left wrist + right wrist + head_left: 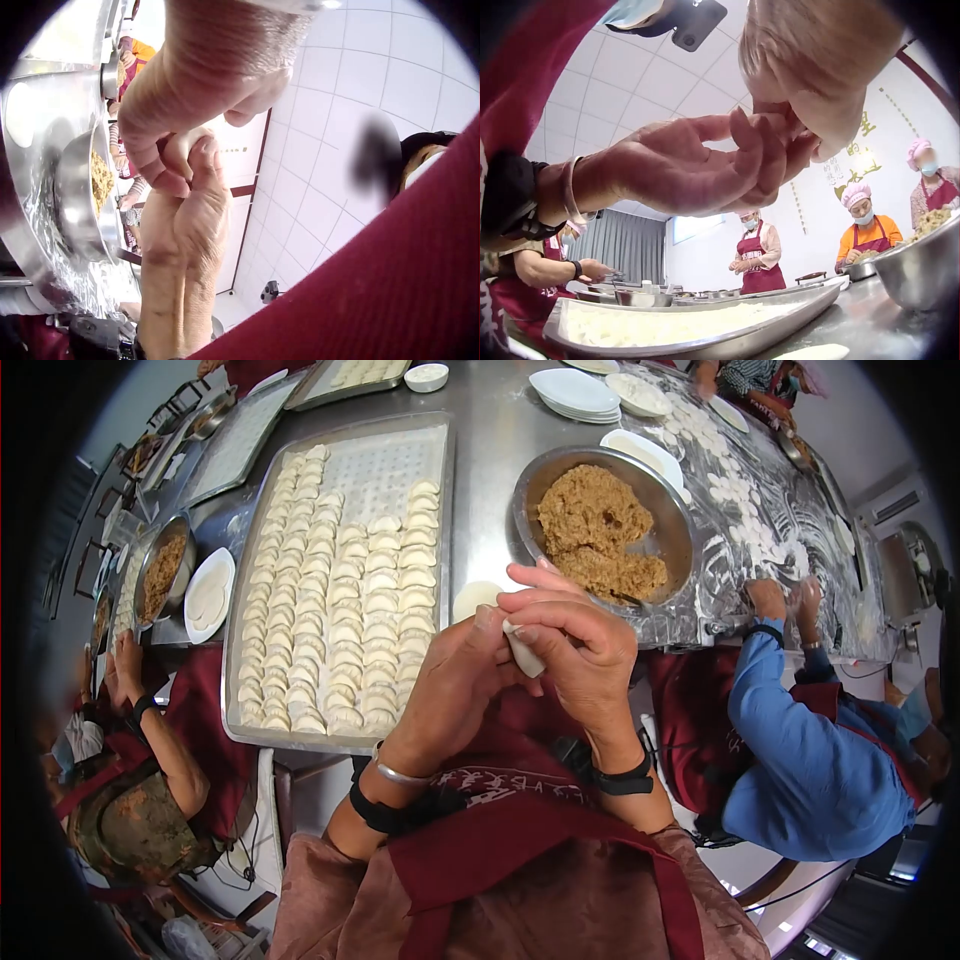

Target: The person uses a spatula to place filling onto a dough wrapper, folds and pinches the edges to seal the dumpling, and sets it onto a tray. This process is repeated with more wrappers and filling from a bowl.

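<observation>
A pale dumpling (525, 655) is held between both hands in front of the apron, close to the table edge. My left hand (450, 675) pinches it from the left with thumb and fingers. From the other side, my right hand (590, 645) pinches its edge; fingers of both hands meet around it. In the left wrist view the dumpling (180, 154) shows between the fingertips, while the right wrist view hides it behind them. Just beyond the hands lies a round dough wrapper (477, 600). Rows of folded dumplings (345, 620) fill most of a metal tray (395, 465) at left.
A steel bowl (672, 545) of brown filling (590, 510) stands beyond my right hand. Stacked white plates (575, 392) sit farther back, near floury dough pieces (745, 510). People work on both sides, one with a blue sleeve (760, 690) at right.
</observation>
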`<state>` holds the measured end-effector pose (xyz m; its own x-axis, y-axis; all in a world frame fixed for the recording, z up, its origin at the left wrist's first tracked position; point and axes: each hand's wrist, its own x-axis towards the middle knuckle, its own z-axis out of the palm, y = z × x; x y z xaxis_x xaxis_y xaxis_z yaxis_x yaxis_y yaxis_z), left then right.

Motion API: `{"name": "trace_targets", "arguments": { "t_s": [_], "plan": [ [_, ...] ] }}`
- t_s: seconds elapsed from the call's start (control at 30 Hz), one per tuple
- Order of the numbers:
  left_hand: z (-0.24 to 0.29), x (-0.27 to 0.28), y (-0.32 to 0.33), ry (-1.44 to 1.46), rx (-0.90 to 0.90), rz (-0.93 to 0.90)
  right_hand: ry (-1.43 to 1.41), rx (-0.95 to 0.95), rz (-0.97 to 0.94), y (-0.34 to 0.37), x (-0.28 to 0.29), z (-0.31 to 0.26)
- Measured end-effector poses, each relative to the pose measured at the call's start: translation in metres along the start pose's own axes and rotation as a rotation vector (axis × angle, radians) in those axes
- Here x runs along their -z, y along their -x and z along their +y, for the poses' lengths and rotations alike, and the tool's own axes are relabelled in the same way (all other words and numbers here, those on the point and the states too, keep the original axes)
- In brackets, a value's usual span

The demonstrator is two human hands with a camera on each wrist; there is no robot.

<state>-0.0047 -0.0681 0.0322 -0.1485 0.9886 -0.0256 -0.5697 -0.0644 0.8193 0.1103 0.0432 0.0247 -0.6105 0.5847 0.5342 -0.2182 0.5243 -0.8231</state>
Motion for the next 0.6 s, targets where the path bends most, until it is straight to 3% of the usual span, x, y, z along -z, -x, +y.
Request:
{"name": "trace_targets", "arguments": {
  "t_s": [0.1, 0.3, 0.43, 0.6],
  "plan": [
    [-0.002, -0.003, 0.001, 0.019, 0.019, 0.045, 0.063, 0.035, -0.018, 0.001, 0.001, 0.0],
    [-0.003, 0.0, 0.002, 0.01, 0.05, 0.033, 0.002, -0.104, 0.018, 0.002, -0.004, -0.009],
    [-0.002, 0.0, 0.002, 0.002, 0.055, 0.013, 0.042, 0.014, -0.053, -0.001, 0.0, -0.003],
    [0.002, -0.012, 0.001, 0.029, 0.024, 0.133, 0.14, 0.066, -0.111, 0.001, 0.002, 0.001]
  ]
}}
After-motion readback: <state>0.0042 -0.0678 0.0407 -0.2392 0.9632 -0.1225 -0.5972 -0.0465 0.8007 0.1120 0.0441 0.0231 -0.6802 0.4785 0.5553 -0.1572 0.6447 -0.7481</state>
